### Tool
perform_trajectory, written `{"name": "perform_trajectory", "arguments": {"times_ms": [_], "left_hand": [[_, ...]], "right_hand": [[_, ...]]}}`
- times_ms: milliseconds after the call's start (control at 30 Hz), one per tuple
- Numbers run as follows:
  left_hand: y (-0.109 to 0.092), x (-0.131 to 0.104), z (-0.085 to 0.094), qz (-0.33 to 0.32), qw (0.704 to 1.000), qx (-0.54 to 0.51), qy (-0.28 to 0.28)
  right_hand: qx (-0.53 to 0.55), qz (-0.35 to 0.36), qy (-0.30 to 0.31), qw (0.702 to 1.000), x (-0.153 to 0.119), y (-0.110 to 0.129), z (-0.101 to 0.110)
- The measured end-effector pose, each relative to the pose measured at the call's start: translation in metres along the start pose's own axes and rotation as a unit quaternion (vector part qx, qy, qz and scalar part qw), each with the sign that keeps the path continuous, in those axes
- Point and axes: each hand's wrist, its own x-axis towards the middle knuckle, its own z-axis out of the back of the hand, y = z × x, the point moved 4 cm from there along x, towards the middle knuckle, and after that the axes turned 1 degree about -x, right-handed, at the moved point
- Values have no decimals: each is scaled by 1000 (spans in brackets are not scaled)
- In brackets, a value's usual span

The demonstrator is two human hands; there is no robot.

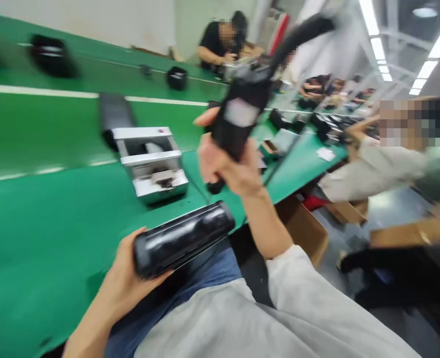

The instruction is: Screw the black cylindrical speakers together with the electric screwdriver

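My left hand (125,278) grips one end of a shiny black cylinder-shaped case (184,238) with rounded ends, tilted over my lap at the bench edge. Raised above the bench, my right hand (236,166) is closed around a black handheld device (238,107) with a pale label. Its upper end and the dark curved part reaching up right are blurred, so I cannot tell its exact kind. Beyond the cylinder sits a silver-white fixture (150,161) with open compartments. Behind that fixture stands a dark grey block (115,117).
The green bench (55,223) runs left and away to the right. Several black items, such as one black piece (177,78), lie along the belt. A co-worker (376,169) sits close on my right, another person (223,44) across. Cardboard boxes (305,228) stand below the bench.
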Motion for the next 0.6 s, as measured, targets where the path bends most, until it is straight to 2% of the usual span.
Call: {"name": "perform_trajectory", "arguments": {"times_ms": [33,133,233,367,467,600], "left_hand": [[0,-3,-1,17,999,-12,25],[-1,-5,2,35,998,-52,16],[-3,-6,3,40,997,-64,8],[-6,-9,2,33,997,-74,15],[-5,-9,2,32,996,-76,19],[-5,-8,2,30,997,-70,20]], "right_hand": [[-6,61,-22,998,8,9,-2],[-53,174,-117,976,35,11,-8],[-113,172,-160,966,58,-16,-24],[-107,173,-144,968,73,-56,-38],[-140,168,-153,964,74,-76,-40],[-179,161,-175,955,76,-90,-35]]}}
